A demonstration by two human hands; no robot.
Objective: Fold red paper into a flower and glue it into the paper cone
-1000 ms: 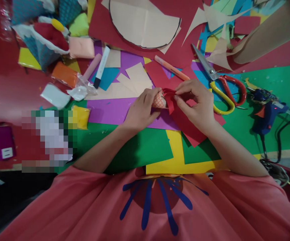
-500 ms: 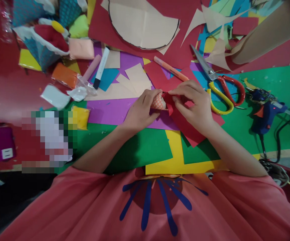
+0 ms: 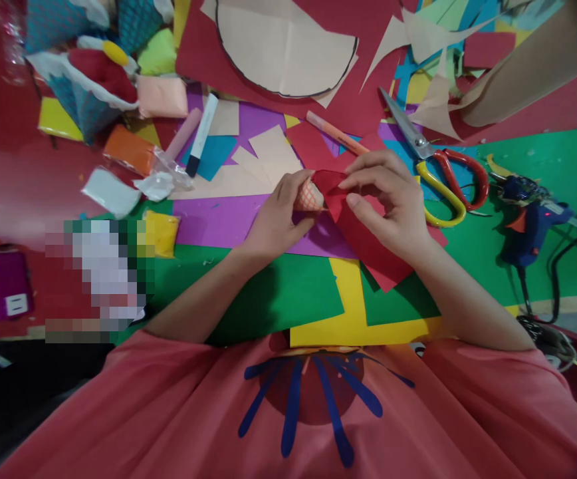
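Near the middle of the table my left hand [image 3: 284, 211] is closed around a small paper cone [image 3: 310, 196] with an orange crosshatch pattern. Its wide end faces right, towards my other hand. A thin red piece [image 3: 329, 178], paper or foam, runs from the cone's mouth to the fingertips of my right hand [image 3: 389, 199]. The index and middle fingers are at that piece, while the thumb stands a little apart from them. Below both hands lie red sheets [image 3: 381, 263] and a purple sheet [image 3: 209, 223]. The inside of the cone is hidden.
Scissors [image 3: 421, 148] with red and yellow handles and a blue glue gun [image 3: 525, 223] lie to the right. An orange marker [image 3: 336, 133] and a white marker [image 3: 203, 136] lie beyond my hands. Clay packets [image 3: 129, 150] and blue patterned cones [image 3: 82, 100] are at left.
My right thumb has moved away from the other fingers, and the hand has risen slightly. The red piece now stretches out flatter from the cone. My left hand has shifted slightly left with the cone.
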